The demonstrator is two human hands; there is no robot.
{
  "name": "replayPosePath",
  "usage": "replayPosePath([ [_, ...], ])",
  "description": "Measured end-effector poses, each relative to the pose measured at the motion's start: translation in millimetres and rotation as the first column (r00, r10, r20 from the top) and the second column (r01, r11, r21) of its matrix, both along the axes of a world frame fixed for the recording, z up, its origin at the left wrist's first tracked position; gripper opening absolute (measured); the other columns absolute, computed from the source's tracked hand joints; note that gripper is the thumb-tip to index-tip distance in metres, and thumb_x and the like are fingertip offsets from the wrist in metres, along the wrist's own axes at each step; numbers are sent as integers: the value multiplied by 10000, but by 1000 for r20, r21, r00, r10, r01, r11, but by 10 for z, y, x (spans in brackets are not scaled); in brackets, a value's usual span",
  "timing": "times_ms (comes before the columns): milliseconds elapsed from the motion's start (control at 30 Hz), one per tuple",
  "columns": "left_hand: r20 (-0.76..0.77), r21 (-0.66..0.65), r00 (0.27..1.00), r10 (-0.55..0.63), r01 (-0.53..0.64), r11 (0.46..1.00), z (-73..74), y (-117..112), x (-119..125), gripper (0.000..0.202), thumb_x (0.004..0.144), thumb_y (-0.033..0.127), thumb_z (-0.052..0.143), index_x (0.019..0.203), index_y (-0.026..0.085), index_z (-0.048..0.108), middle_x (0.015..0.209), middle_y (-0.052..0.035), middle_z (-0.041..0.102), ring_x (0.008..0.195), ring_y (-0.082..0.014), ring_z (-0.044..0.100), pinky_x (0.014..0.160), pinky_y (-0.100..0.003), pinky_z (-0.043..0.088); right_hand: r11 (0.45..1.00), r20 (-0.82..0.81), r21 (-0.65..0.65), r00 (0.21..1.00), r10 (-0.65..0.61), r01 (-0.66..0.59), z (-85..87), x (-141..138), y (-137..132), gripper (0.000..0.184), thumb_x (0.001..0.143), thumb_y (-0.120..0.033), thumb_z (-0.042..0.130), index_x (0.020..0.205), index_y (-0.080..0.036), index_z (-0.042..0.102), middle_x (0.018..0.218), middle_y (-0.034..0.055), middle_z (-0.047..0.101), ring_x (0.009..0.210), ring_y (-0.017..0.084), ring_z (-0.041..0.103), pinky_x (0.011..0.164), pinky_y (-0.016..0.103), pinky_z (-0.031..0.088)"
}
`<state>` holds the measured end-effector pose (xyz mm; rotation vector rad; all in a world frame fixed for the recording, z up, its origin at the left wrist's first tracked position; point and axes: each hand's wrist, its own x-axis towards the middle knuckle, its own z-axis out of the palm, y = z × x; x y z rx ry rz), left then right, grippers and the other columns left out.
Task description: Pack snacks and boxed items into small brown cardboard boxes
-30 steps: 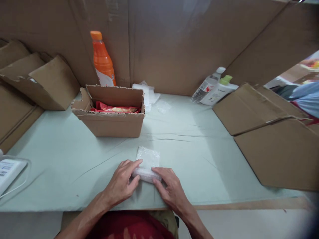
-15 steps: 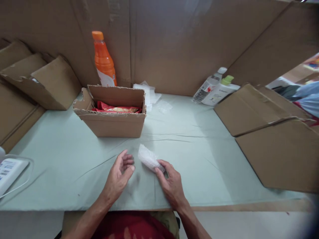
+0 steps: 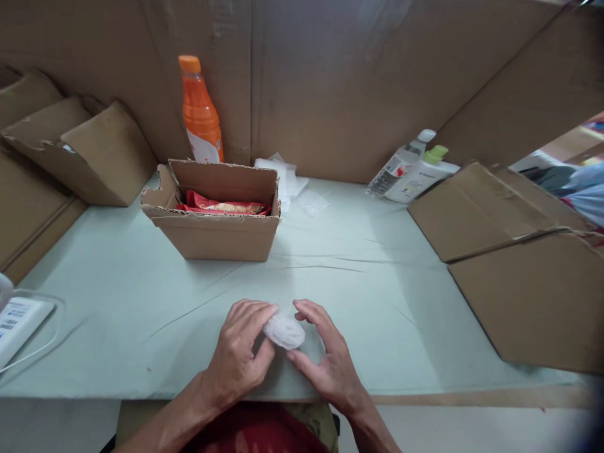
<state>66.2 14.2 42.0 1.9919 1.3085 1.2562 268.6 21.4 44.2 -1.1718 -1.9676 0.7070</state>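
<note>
A small bundle rolled in clear bubble wrap sits between my two hands just above the pale green table cover. My left hand curls its fingers over the bundle's left end. My right hand pinches its right end with thumb and fingers. Both hands are near the table's front edge. An open cardboard box with a red snack packet inside stands beyond them, a little to the left.
An orange drink bottle stands behind the box. Loose plastic wrap lies at the back. Two bottles lean at the back right. Flattened cardboard covers the right side, folded boxes the left. A white device sits front left.
The bubble wrap went from a flat sheet being rolled to a tight bundle. My left hand let go briefly, then came back, and both hands now close on the bundle.
</note>
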Motion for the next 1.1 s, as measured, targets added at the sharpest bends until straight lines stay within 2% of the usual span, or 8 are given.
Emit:
replayPosePath([
  [333,26,-139,993,-112,115,984,-140,74,-20,369,768,58,543,1102,196,619,968,-67,713,893,-224,645,816,-390,509,988,33,-26,988,152,-151,10,-5,166,743,833,-218,723,1493,-280,388,1353,111,603,1049,210,664,997,382,542],
  [433,17,-150,988,-154,155,977,-118,84,-33,315,769,62,551,1037,209,623,888,-47,698,832,-216,633,776,-386,509,969,8,-3,969,245,-245,70,-32,226,446,838,-183,708,1257,-278,591,1218,67,684,1093,212,664,960,332,552],
  [533,-27,-87,991,-135,132,987,-33,84,-115,354,792,112,595,1133,209,595,965,-73,697,890,-232,645,792,-393,541,981,-29,15,981,193,-192,160,-36,274,194,853,-171,677,1028,-248,648,1007,38,730,923,182,699,819,264,577],
  [667,-165,213,983,78,-42,976,311,214,-412,560,834,169,642,1373,193,493,1296,-161,608,1203,-303,590,992,-472,526,1000,-22,14,1000,14,-14,326,61,359,114,855,-188,661,962,-225,661,905,34,736,770,165,701,673,222,570],
  [767,-229,460,904,361,-226,858,636,509,-712,597,829,105,658,1398,177,494,1363,-180,570,1312,-327,532,1088,-506,460,997,-68,46,996,-56,59,493,179,470,139,859,-213,690,997,-226,683,951,49,747,846,185,725,711,223,587],
  [867,-290,554,793,536,-318,770,832,849,-959,588,828,112,666,1391,132,496,1356,-211,591,1350,-376,504,1099,-563,431,990,-204,87,974,-96,116,720,239,594,167,859,-226,721,1024,-239,702,1005,63,750,912,210,730,738,257,604],
  [967,-338,581,737,586,-326,746,848,1014,-1076,393,844,86,629,1232,140,595,1176,-162,688,1208,-349,611,1074,-574,439,967,-385,94,904,-185,238,1013,187,717,231,838,-271,767,1060,-259,706,1036,63,755,869,215,730,683,288,610],
  [1100,-300,581,759,578,-335,742,709,897,-1066,212,844,40,613,999,184,636,962,-77,702,977,-254,675,1079,-569,420,916,-484,133,831,-274,379,1392,-21,985,308,795,-311,814,1083,-288,709,1053,49,754,808,207,713,675,325,611],
])
